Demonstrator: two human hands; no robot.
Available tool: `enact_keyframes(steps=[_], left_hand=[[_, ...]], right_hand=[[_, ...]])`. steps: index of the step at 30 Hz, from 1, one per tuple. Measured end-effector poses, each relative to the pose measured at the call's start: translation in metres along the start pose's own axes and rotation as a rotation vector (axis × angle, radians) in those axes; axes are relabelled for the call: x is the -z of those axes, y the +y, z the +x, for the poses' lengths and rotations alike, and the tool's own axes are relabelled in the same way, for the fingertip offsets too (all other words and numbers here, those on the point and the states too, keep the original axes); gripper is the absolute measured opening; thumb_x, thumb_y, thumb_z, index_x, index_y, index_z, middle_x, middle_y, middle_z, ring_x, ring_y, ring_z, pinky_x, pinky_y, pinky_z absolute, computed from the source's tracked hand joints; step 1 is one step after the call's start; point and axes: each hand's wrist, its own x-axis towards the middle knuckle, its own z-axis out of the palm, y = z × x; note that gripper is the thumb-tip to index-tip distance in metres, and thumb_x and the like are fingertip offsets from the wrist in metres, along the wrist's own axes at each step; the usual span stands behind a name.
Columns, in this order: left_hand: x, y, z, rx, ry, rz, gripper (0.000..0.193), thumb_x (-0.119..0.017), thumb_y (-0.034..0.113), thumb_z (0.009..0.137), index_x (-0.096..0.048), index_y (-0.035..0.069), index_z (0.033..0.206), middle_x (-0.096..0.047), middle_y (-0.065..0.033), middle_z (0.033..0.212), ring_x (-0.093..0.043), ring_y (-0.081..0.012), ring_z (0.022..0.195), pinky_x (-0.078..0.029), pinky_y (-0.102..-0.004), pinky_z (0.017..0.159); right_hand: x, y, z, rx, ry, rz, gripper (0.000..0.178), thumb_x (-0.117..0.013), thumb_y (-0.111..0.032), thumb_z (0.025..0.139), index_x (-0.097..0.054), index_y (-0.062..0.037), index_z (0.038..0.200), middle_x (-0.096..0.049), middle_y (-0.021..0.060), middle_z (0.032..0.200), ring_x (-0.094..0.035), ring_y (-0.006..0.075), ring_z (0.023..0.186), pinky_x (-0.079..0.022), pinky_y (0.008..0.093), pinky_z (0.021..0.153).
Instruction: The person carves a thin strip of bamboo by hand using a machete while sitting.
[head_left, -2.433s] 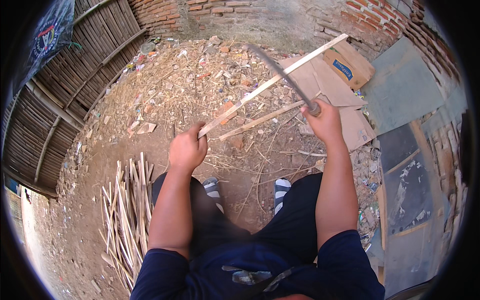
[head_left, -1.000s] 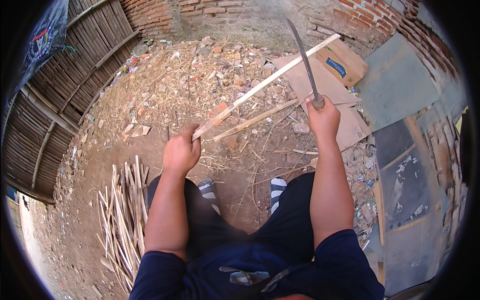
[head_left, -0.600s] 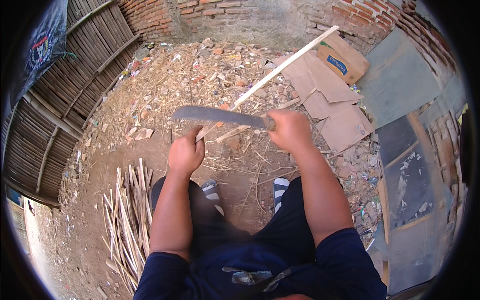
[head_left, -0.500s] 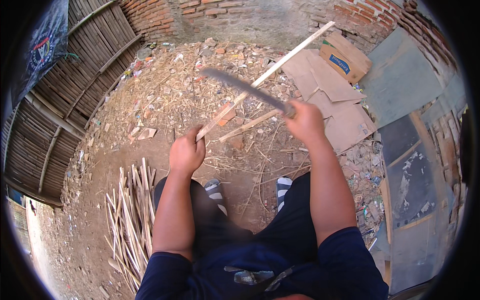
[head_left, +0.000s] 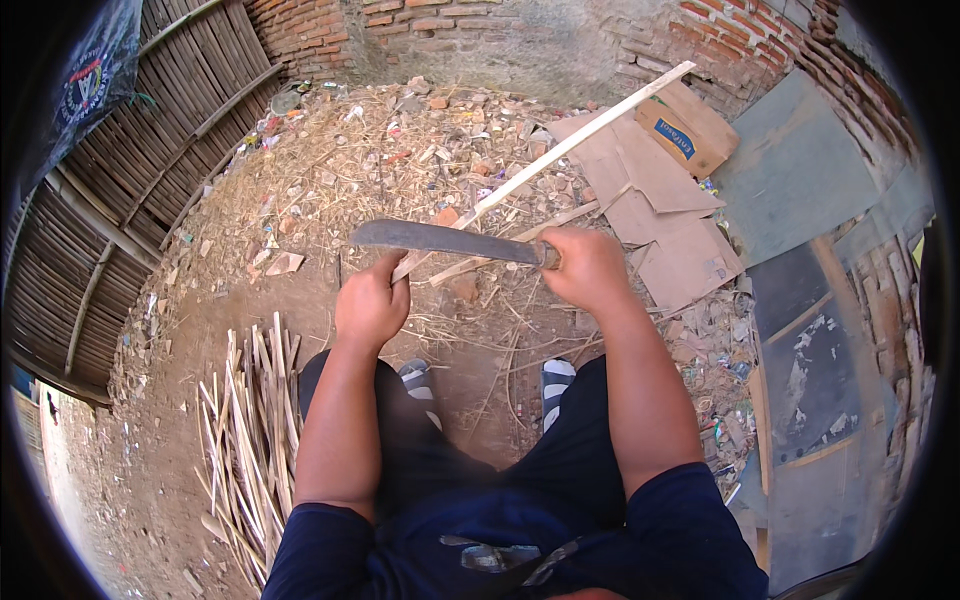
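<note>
My left hand (head_left: pixel 370 305) is closed round the near end of a long pale wooden strip (head_left: pixel 580 137), which slants away to the far right. In my right hand (head_left: pixel 590 268) is the handle of a machete (head_left: pixel 440 240). Its broad dark blade points left and passes over the strip just beyond my left fingers; whether it touches the wood I cannot tell. Below the blade, a second wooden piece (head_left: pixel 490 258) lies at a slant on the ground.
A pile of thin wooden sticks (head_left: pixel 250 430) lies left of my legs. Rubble and straw (head_left: pixel 330 150) cover the ground ahead. Flattened cardboard (head_left: pixel 690 255), a cardboard box (head_left: pixel 700 125) and grey sheets (head_left: pixel 800 170) are on the right. A brick wall (head_left: pixel 440 35) and a bamboo wall (head_left: pixel 150 140) stand around.
The machete has come down and nearer to me, its blade now more level and close to my left hand. The wooden strip remains in my left hand.
</note>
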Motion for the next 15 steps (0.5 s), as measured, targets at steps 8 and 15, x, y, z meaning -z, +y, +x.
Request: enact_keyframes(steps=[8, 15], left_hand=[[0.009, -0.005, 0.003, 0.032, -0.024, 0.051, 0.036, -0.058, 0.023, 0.094, -0.071, 0.016, 0.126, -0.075, -0.0232, 0.096, -0.071, -0.0449, 0.091, -0.057, -0.0537, 0.084], [0.023, -0.011, 0.004, 0.096, 0.023, 0.023, 0.033, -0.060, 0.016, 0.094, -0.072, 0.010, 0.125, -0.073, -0.0251, 0.090, -0.072, -0.0444, 0.084, -0.057, -0.0516, 0.076]], right_hand=[[0.017, 0.048, 0.023, -0.445, 0.226, 0.106, 0.032, -0.081, -0.032, 0.088, -0.076, -0.0074, 0.107, -0.075, 0.0185, 0.086, -0.073, 0.0378, 0.084, -0.056, 0.0449, 0.073], [-0.008, -0.002, 0.058, -0.310, 0.006, 0.294, 0.024, -0.080, -0.029, 0.089, -0.074, -0.0081, 0.101, -0.073, 0.0147, 0.079, -0.073, 0.0331, 0.076, -0.055, 0.0429, 0.070]])
